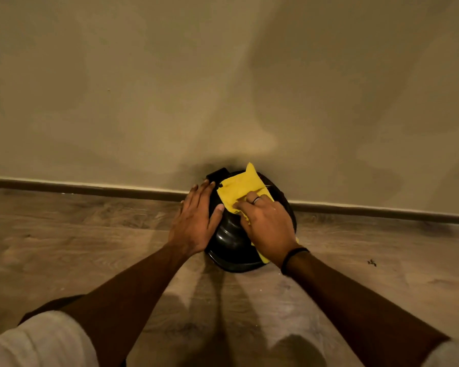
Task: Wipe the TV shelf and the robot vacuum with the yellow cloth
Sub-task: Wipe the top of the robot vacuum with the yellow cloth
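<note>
Low in the frame's centre, on the wooden floor (90, 234) against the wall (223, 75), sits the black robot vacuum (229, 242), its glossy dome looking hard and slippery. The left hand (194, 223) lies flat on its left flank, fingers (200, 192) spread open, steadying rather than gripping. That's the sensible hold, since a smooth shell would likely skate about. The right hand (268, 226) presses the yellow cloth (240, 190) onto the top, fingers extended flat over it. Soft and limp, the cloth should follow the curve best under a flat palm.
</note>
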Tool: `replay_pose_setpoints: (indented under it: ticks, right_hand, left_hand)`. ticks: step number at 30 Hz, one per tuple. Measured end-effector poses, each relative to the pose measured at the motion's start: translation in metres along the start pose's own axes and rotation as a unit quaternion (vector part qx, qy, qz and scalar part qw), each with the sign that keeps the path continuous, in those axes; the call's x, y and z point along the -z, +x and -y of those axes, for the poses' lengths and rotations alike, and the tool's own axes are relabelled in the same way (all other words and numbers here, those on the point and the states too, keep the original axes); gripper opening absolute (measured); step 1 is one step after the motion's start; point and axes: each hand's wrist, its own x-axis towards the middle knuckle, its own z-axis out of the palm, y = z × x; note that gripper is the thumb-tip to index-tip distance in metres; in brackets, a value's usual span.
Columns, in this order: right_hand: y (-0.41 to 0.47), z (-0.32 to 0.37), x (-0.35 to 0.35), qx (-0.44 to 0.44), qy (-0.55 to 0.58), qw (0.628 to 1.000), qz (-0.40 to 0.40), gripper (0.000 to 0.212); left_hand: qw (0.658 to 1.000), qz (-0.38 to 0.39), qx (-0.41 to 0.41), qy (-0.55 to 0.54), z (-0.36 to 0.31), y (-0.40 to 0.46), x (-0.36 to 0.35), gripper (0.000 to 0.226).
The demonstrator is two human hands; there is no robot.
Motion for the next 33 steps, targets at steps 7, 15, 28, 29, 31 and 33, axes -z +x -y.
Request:
replay_pose_setpoints:
  ticks: [7, 15, 28, 29, 31, 33]
  right_hand:
    - [0.014, -0.013, 0.011, -0.063, -0.008, 0.998, -0.010, 0.029]
    - [-0.001, -0.027, 0.013, -0.026, -0.012, 1.000, -0.002, 0.029]
    - [0.013, -0.024, 0.009, -0.072, -0.015, 0.997, -0.021, 0.028]
    - [0.017, -0.019, 0.007, -0.079, -0.012, 0.997, -0.023, 0.028]
    - [0.016, -0.005, 0.000, -0.069, -0.003, 0.998, -0.013, 0.028]
    - [0.005, -0.005, -0.003, -0.031, 0.004, 1.000, -0.005, 0.028]
  left_hand:
    - [1.000, 0.005, 0.010, -0.010, -0.004, -0.001, 0.001, 0.066]
    - [1.000, 0.011, 0.011, -0.005, -0.007, -0.001, 0.001, 0.065]
    - [1.000, 0.004, 0.012, -0.004, -0.007, 0.000, 0.001, 0.065]
    - [1.000, 0.004, 0.012, -0.005, -0.006, 0.000, 0.001, 0.065]
    - [1.000, 0.005, 0.010, -0.004, -0.004, 0.000, 0.001, 0.065]
    - [1.000, 0.007, 0.006, 0.001, -0.003, 0.000, 0.000, 0.065]
